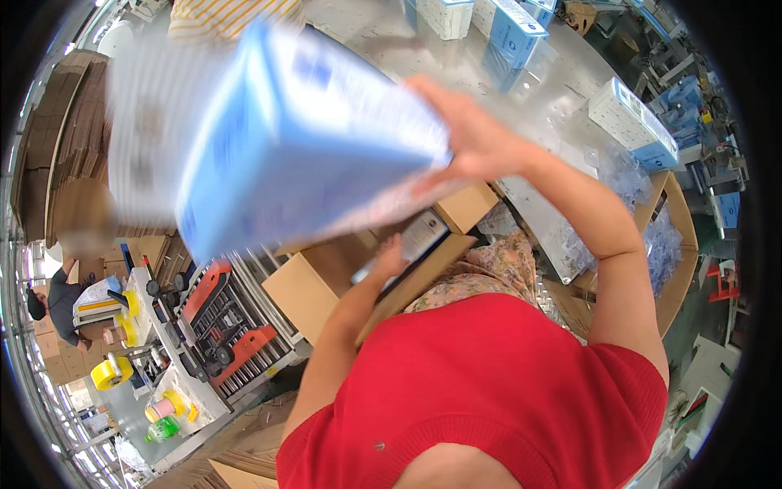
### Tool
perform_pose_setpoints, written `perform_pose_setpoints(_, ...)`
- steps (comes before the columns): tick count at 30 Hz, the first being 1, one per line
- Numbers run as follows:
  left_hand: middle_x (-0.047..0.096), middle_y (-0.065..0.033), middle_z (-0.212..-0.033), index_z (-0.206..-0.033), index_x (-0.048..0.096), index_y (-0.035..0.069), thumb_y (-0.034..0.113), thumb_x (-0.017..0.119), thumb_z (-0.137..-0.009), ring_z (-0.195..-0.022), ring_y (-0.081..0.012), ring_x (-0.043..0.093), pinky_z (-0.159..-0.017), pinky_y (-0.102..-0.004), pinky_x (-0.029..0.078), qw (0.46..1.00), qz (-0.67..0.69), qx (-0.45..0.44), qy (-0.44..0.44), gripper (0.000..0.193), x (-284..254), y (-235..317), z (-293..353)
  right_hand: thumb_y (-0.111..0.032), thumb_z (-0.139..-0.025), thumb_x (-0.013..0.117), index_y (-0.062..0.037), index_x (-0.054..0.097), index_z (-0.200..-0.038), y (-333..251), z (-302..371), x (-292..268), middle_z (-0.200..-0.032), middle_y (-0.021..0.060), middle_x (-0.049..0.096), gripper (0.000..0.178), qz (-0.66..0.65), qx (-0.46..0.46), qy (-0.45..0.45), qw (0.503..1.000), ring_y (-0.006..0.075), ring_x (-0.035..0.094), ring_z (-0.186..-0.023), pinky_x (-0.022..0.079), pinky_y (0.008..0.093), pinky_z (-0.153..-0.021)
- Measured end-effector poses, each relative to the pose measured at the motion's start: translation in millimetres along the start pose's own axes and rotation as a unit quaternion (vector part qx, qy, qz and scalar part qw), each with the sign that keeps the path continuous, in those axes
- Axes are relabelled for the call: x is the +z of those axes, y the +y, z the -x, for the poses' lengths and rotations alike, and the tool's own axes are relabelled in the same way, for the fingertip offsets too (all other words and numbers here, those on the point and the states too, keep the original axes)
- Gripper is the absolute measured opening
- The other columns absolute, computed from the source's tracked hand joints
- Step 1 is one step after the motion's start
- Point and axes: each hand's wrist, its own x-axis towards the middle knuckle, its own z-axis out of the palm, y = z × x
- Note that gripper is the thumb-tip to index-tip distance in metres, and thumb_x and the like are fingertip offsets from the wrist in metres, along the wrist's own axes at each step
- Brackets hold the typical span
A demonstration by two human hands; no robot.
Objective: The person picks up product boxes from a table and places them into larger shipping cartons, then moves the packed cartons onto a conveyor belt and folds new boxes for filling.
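My right hand point(481, 138) grips one end of a large blue-and-white box point(301, 155), raised tilted and blurred by motion above an open cardboard carton point(305, 292). The raised box covers the carton's far side. My left hand point(392, 257) reaches into the carton, fingers stretched out against a white-and-blue box point(425, 235) lying inside. How firmly the fingers press on it cannot be made out.
Several similar boxes point(518, 37) stand on the metal table point(533, 122). To the right, a carton point(680, 281) holds clear plastic packing. Left are a roller conveyor with a red-and-black taping machine point(224, 326), tape rolls point(112, 372), cardboard stacks point(77, 138) and another person point(61, 306).
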Motion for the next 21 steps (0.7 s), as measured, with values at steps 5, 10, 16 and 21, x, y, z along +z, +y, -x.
perform_pose_setpoints(5,0.014,-0.0259,-0.149,-0.146,0.004,0.0,0.022,0.074,-0.074,-0.135,-0.0442,0.022,-0.107,-0.0518,0.027,0.998,0.062,0.004,-0.025,0.103,51.2,19.5,-2.1,-0.012,-0.054,0.079,-0.009,0.047,-0.119,46.2,26.1,92.4,-0.101,0.0089,0.052,0.072,0.123,-0.01,-0.223,0.967,0.0299,0.05,-0.097,0.036,0.0402,-0.08)
perform_pose_setpoints(10,0.0,-0.0258,-0.152,-0.146,-0.002,-0.002,0.02,0.063,-0.076,-0.141,-0.0422,0.003,-0.114,-0.047,0.012,0.994,0.066,0.037,-0.077,0.098,58.1,4.0,-8.0,-0.017,-0.059,0.072,-0.0111,0.054,-0.11,114.6,52.5,208.6,-0.106,0.011,0.055,0.055,0.325,-0.02,-0.297,0.898,0.0289,0.055,-0.096,0.039,0.0438,-0.08)
perform_pose_setpoints(16,0.021,-0.0257,-0.148,-0.143,0.011,-0.006,0.029,0.065,-0.081,-0.137,-0.039,0.023,-0.111,-0.0409,0.025,0.983,0.036,0.041,-0.177,0.089,35.0,-8.2,-21.4,-0.019,-0.087,0.044,-0.0114,0.055,-0.119,220.1,97.4,294.9,-0.119,0.0127,0.056,0.035,0.328,0.099,-0.417,0.842,0.028,0.052,-0.114,0.034,0.0426,-0.097)
perform_pose_setpoints(21,0.045,-0.0277,-0.133,-0.133,0.04,-0.005,0.032,0.065,-0.084,-0.124,-0.0382,0.043,-0.103,-0.0395,0.036,0.981,0.116,0.089,-0.125,0.066,-30.8,1.4,-36.3,-0.021,-0.074,0.062,-0.0046,0.065,-0.08,185.2,28.4,149.2,-0.077,0.0163,0.066,0.017,0.167,0.005,-0.282,0.945,0.0346,0.066,-0.075,0.053,0.0467,-0.066)
